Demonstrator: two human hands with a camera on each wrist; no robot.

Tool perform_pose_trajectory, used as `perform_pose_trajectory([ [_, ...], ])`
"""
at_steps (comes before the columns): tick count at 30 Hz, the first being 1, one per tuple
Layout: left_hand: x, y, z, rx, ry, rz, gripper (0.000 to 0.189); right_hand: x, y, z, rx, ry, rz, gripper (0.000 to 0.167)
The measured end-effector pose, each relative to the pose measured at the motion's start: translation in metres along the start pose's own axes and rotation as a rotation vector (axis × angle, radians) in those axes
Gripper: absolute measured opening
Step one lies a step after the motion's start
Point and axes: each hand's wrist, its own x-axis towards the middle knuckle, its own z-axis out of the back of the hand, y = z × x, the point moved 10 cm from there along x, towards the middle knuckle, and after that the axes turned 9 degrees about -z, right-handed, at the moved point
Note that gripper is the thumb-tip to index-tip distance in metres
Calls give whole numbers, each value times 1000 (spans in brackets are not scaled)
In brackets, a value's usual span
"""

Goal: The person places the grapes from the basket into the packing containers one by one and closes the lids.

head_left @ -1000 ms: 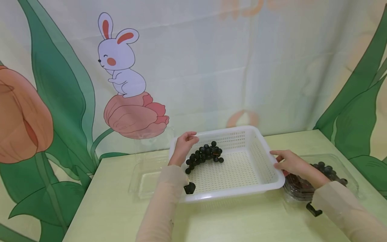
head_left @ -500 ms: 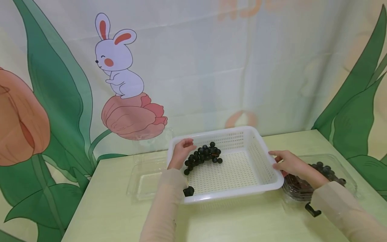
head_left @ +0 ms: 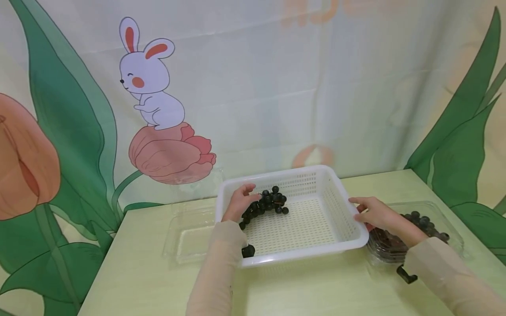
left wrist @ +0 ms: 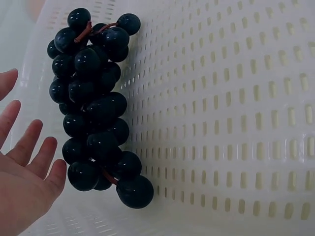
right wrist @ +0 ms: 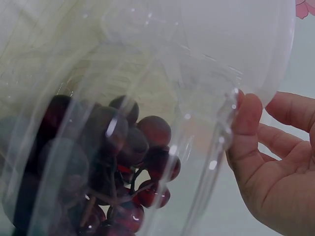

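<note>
A white perforated plastic basket [head_left: 296, 254] sits mid-table, tilted toward the left in the head view. A bunch of dark grapes [head_left: 274, 202] lies along its left end. My left hand [head_left: 238, 204] is inside the basket beside the bunch and overlaps its near part. In the left wrist view, the fingers of the left hand [left wrist: 29, 182] are spread, with a fingertip right at the grapes [left wrist: 88, 123]. My right hand [head_left: 377, 213] pinches the right rim of the basket between thumb and fingers, the right wrist view showing the thumb [right wrist: 248, 113] against the edge.
Right of the basket, under my right forearm, is a clear plastic container [head_left: 450, 215] with more dark grapes [head_left: 427, 224]. Another clear plastic container [head_left: 171, 241] stands on the left of the pale green table [head_left: 130, 263]. A printed curtain [head_left: 253, 87] hangs behind.
My left hand has moved down from near the back rim and then right, over the left part of the grape bunch. The right hand keeps its hold on the basket; the head view shifts slightly.
</note>
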Motion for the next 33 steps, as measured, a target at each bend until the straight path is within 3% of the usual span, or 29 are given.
perform_pose_trajectory([
  [13,-2,13,-12,50,97,79,59,4,-3,3,0,-8,-13,59],
  [22,0,20,-14,144,137,48,64,1,-1,2,10,-2,-11,59],
  [28,-3,22,-18,169,166,88,64,-1,0,1,10,-4,-9,58],
  [33,-3,23,-22,189,205,84,67,-1,-1,1,11,-5,-10,58],
])
